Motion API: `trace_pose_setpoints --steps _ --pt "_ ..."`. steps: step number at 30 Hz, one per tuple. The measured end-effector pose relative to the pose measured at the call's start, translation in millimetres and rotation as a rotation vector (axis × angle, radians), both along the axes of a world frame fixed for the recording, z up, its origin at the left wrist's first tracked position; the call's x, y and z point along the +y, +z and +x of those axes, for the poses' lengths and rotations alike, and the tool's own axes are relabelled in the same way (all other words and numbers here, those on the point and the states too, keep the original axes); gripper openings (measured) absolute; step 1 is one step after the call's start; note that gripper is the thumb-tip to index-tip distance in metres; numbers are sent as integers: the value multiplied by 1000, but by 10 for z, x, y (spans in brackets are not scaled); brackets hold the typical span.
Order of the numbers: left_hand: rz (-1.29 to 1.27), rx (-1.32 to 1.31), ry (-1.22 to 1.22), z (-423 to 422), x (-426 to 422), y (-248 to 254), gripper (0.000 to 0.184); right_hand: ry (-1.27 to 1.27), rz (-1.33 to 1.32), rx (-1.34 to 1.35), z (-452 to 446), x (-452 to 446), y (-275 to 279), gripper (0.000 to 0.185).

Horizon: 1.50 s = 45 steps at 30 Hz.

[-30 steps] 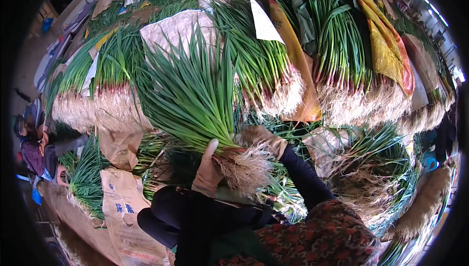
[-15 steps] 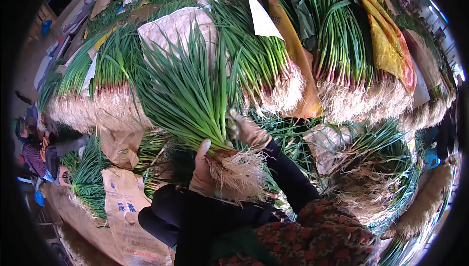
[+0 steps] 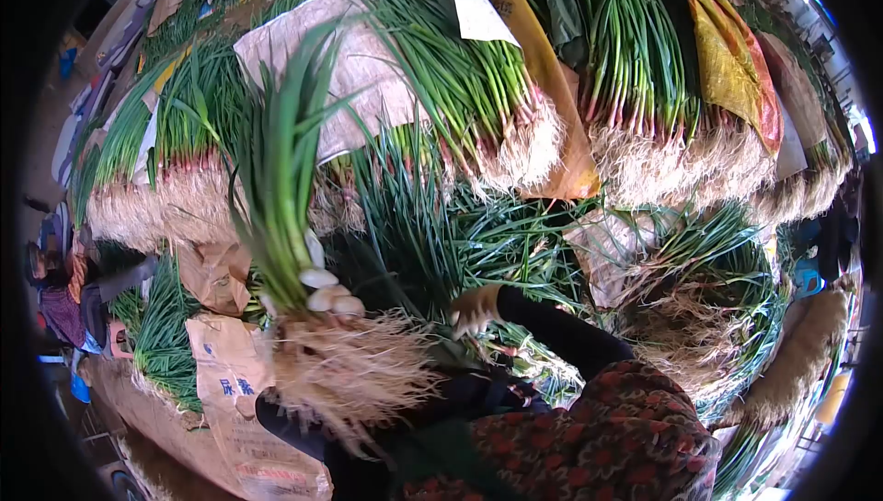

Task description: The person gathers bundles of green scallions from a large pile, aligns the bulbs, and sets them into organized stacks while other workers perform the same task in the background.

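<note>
Above the lap: the left hand (image 3: 333, 295) gripped the green bunch (image 3: 292, 248), whose leaves rose over its fingers while the pale roots (image 3: 354, 363) spread out below and to the right.

Left fingers: curled around the lower stalks, closed on the bunch just above the roots.

Right hand: well apart from the bunch, to the right of the roots, at the end of a dark sleeve (image 3: 552, 324); the right hand (image 3: 476, 310) pointed its fingers downward, bent. Whether they were pressed together or pinched something could not be told.

Clothing: a red-flowered garment (image 3: 589, 432) covered the upper right arm.

Far row: rooted bunches (image 3: 641, 87) lay side by side, leaves away from the person, roots toward the person. A pale woven sheet (image 3: 368, 69) and a yellow-orange sack (image 3: 727, 50) partly covered them.

Near right: a tangled heap (image 3: 704, 326) of green leaves and brownish roots.

Near left: a brown paper sack (image 3: 248, 409) with blue characters, beside more greens (image 3: 170, 345).

Far left: another person (image 3: 69, 299), partly visible in a dark patterned top.
</note>
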<state>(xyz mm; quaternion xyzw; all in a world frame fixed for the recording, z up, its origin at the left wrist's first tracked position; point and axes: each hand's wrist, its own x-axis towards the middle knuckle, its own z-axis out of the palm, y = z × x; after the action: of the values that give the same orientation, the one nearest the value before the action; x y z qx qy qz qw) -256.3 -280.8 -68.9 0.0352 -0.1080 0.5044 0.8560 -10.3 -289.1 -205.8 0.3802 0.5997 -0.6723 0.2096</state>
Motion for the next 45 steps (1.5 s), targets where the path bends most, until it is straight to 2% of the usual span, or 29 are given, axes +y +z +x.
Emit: trace_pose_setpoints --steps 2,3,4,6,7,8,10,11,12,14,16,17,18,20,22,24,25,28,29,32,34,36,38,40,41,42,43,44,45 --pt "-4 -176 2 -44 -32 -154 54 93 802 -31 206 233 -85 21" --pt "-59 -163 -20 -37 -22 13 61 50 1331 1 317 328 -201 18" --pt "-113 -150 -40 -28 -4 112 69 -338 1306 116 407 558 -397 20" --pt "0 107 39 120 43 118 71 -584 1185 -356 419 967 -12 32" --pt "-5 281 104 224 1 161 71 -831 1066 -338 453 1132 82 33" --pt "-71 517 226 387 -89 333 70 -889 1131 -267 477 1318 -199 32" --pt "-33 500 154 433 -29 -9 64 -649 1234 -325 448 1486 -385 32" --pt "-163 570 172 504 -59 86 61 -675 1052 -287 334 1384 113 29" --pt "-125 407 16 423 1 -99 60 -821 1044 -65 280 1292 148 30" --pt "-377 600 110 551 -14 19 61 -841 826 400 207 1039 -31 36" --pt "-309 649 45 508 17 -132 59 -698 359 1101 124 635 -126 43" --pt "-288 652 -35 446 45 -253 58 -814 42 1016 91 440 -57 44" --pt "-282 721 27 545 58 -195 58 -916 -272 916 63 258 131 46" --pt "-335 714 52 628 42 -150 58 -845 -360 873 125 263 243 46" --pt "-321 733 57 624 59 -128 58 -503 81 980 289 611 258 42" --pt "-252 777 29 560 53 -170 57 -998 240 652 43 757 347 38" --pt "-209 748 -18 530 44 -188 57 -992 269 579 -45 780 710 31" --pt "-167 717 -53 481 40 -238 56 -1057 67 602 -357 838 810 23" --pt "-217 744 4 487 22 -263 56 -1177 89 598 -453 869 589 19" --pt "-296 677 140 555 -16 -65 54 -1252 129 747 -544 910 78 21" --pt "-323 676 163 563 -12 5 53 -1045 -8 631 -411 735 31 33" --pt "-362 758 120 564 -18 -51 52 -1266 -365 792 -402 727 577 31" --pt "-281 843 67 587 12 -114 54 -1186 -101 669 -392 880 655 23" --pt "-167 855 -7 500 23 -140 54 -1165 -29 648 -449 928 636 20" --pt "-200 757 55 514 36 -109 53 -1156 -55 701 -485 906 530 18" --pt "-236 657 115 543 26 -64 53 -1201 90 629 -567 841 463 16" --pt "-276 555 175 562 1 -53 53 -935 535 599 -522 748 129 15" --pt "-284 434 164 468 -23 -212 55 -617 733 549 -459 670 -103 16" --pt "-142 323 155 467 -10 -177 58 -326 940 534 -397 593 -332 18"
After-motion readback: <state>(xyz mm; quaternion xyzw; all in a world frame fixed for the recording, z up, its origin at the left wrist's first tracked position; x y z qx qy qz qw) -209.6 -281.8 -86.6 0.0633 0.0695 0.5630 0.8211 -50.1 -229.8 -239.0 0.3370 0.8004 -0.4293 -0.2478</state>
